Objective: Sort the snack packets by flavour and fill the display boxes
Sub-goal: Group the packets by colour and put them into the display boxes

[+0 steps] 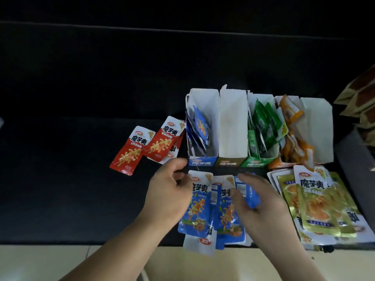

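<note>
Several blue snack packets (199, 207) lie overlapped at the near edge of the dark surface, between my hands. My left hand (168, 191) touches the left side of the leftmost blue packet, fingers loosely curled. My right hand (257, 199) lies over the right-hand blue packets, thumb and fingers curled round one. Behind them stand four display boxes: the blue box (200, 161) holding blue packets, the brown box (229, 162) with nothing visible inside, the green box (255, 162) with green packets, and the orange box (276, 164) with orange packets.
A few red packets (142, 148) lie left of the boxes. A pile of gold packets (316, 205) lies at the right. A patterned brown thing (361, 102) stands at the far right. A pale floor (182, 264) shows below the surface's edge.
</note>
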`<state>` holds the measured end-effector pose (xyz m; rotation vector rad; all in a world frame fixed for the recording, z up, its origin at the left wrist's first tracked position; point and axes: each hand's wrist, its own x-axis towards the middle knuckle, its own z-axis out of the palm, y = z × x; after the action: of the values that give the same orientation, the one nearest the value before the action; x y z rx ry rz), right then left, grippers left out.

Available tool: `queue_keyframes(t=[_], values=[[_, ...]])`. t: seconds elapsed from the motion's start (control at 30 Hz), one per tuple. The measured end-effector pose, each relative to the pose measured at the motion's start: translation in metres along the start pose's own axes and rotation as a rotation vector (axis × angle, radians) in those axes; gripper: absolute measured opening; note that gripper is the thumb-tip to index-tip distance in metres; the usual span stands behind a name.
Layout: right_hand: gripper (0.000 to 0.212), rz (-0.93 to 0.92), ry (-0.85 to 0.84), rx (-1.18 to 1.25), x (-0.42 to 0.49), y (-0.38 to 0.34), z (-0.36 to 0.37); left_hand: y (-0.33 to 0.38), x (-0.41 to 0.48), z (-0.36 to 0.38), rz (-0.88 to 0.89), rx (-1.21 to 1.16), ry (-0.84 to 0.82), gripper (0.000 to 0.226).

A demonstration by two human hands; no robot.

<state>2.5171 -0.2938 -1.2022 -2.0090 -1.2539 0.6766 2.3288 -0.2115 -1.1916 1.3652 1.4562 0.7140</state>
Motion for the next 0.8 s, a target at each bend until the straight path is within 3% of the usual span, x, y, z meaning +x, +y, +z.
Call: queue_keyframes(t=[0.13,0.27,0.4,0.57,0.8], values=[[0.071,0.176,-0.144,-0.364,0.000,0.035,-0.003,-0.031,-0.018,0.014,-0.151,0.275,-0.062,0.039],[0.095,0.167,-0.236,-0.565,-0.001,0.043,0.005,-0.034,-0.027,0.026,-0.219,0.159,-0.038,0.051],[0.085,0.163,-0.323,-0.513,-0.009,0.033,0.014,-0.032,-0.039,0.037,-0.230,0.139,-0.053,0.051],[0.072,0.079,-0.251,-0.405,-0.015,0.036,0.014,-0.036,-0.046,0.047,-0.237,0.174,-0.078,0.049],[0.090,0.128,-0.300,-0.466,-0.026,0.029,0.009,-0.040,-0.055,0.050,-0.260,0.231,-0.130,0.053]])
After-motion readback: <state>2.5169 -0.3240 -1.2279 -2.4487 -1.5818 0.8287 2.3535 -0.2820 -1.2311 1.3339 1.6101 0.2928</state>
